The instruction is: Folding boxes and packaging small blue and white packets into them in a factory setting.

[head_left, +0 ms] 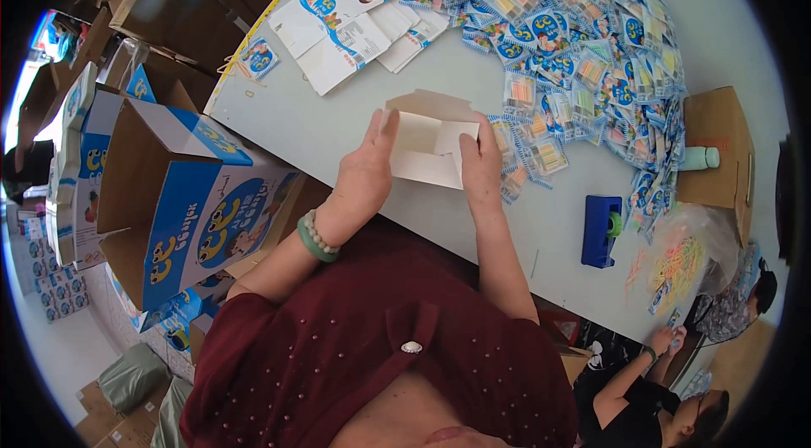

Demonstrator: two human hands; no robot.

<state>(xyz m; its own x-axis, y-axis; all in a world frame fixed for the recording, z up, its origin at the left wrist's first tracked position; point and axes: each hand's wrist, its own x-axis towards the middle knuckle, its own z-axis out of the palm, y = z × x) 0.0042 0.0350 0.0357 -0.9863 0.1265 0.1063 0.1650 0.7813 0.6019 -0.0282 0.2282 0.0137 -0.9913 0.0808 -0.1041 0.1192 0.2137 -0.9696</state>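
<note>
At the centre of the frame, on the pale table (338, 131), a small white carton (429, 146) with brown inner flaps is gripped from both sides: the left hand (365, 169) clasps its left edge, thumb up along the side, and the right hand (480, 162) clasps its right edge. Just right of it spreads a heap of blue-and-clear sachets (583, 34). Flat printed carton blanks (351, 13) lie above. A blue tape dispenser (601, 231) sits at lower right, and a large open shipping box (182, 195) stands at left.
</note>
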